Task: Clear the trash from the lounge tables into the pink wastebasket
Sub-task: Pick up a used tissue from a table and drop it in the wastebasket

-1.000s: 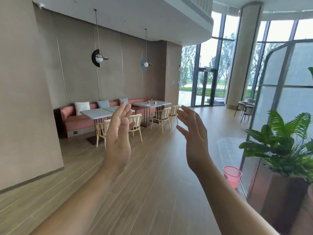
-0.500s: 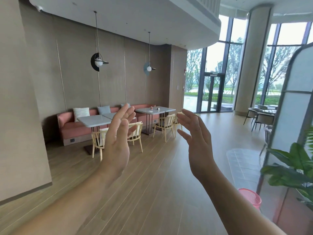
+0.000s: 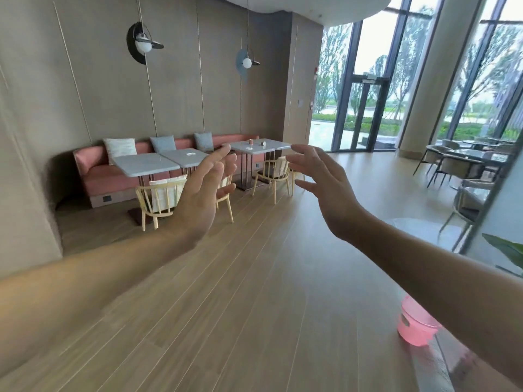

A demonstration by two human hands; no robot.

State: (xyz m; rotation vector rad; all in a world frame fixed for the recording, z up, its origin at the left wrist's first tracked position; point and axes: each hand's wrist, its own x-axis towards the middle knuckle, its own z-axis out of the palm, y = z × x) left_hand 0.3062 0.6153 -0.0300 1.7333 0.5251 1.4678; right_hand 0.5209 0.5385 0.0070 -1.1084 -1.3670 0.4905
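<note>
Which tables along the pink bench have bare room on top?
The leftmost table, between the white cushion and a wooden chair, looks bare. The middle table carries one small white item. The rightmost table is busiest: several small items.

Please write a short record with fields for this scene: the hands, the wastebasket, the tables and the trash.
left hand: raised, fingers spread, empty
right hand: raised, fingers spread, empty
pink wastebasket: on the floor, lower right, partly behind the right forearm
lounge tables: in a row along the pink bench, beyond the hands
trash: small items on the far table, one white item on the second table
progress: nothing picked up yet
</note>
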